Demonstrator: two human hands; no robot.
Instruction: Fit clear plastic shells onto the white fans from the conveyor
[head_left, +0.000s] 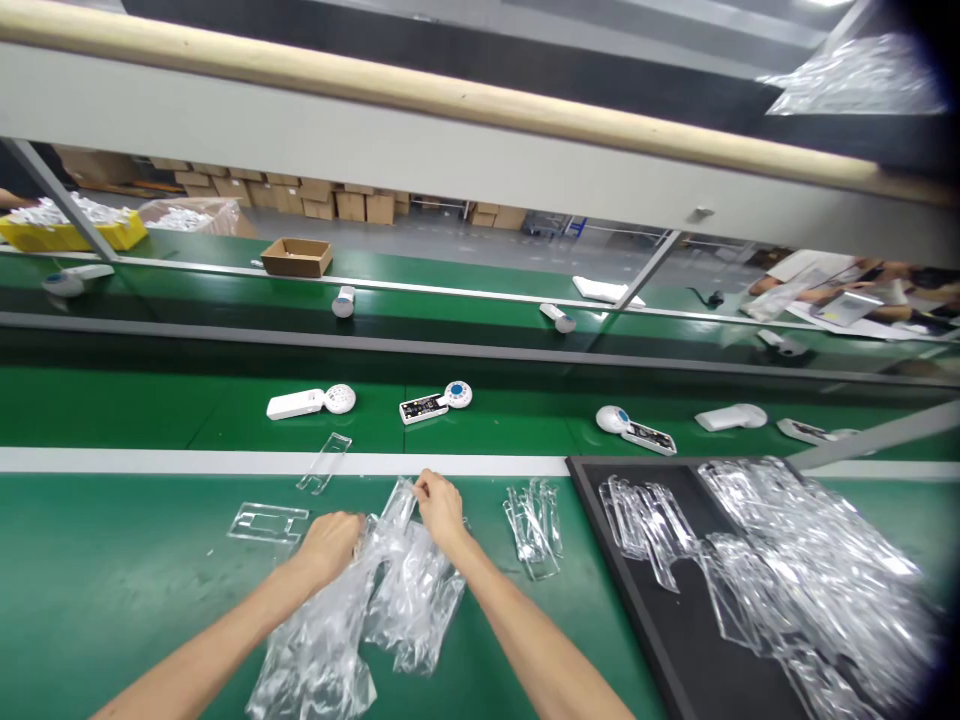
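Note:
My left hand is closed on the edge of a crumpled clear plastic bag on the green work surface. With fingers pinched, my right hand grips the upper end of a clear plastic sleeve beside it. More crinkled clear bags lie below that hand. One clear plastic frame rests flat left of my left hand, and another clear frame leans across the white rail. Several clear frames are piled right of my right hand.
A black tray at the right holds many clear plastic parts. Behind the white rail, white handheld devices lie on a green belt, some showing circuit boards. A cardboard box and yellow bin stand farther back. A co-worker's arms show at far right.

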